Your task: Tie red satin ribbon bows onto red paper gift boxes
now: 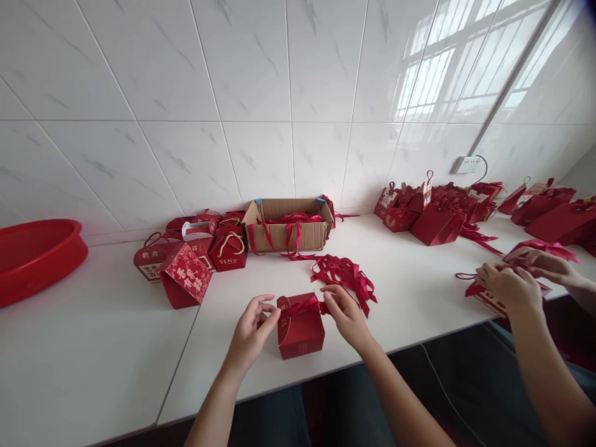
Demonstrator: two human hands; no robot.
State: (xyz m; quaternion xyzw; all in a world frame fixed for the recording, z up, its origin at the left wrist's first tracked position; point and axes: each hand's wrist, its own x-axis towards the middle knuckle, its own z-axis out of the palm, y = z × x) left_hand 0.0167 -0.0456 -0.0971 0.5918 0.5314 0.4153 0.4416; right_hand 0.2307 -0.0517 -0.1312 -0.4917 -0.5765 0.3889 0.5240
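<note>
A small dark red gift box stands near the front edge of the white table. Across its top runs a shiny red ribbon. At the box's left upper edge, my left hand has thumb and fingers curled in a pinch by the ribbon's left end. On the opposite side, my right hand pinches the ribbon between thumb and fingers. A heap of loose red ribbons lies just beyond my right hand.
Behind stands an open cardboard box with ribbons hanging over its rim. Finished-looking red boxes cluster left of it; more red gift boxes stand right. A red basin sits far left. A co-worker's hands handle another box.
</note>
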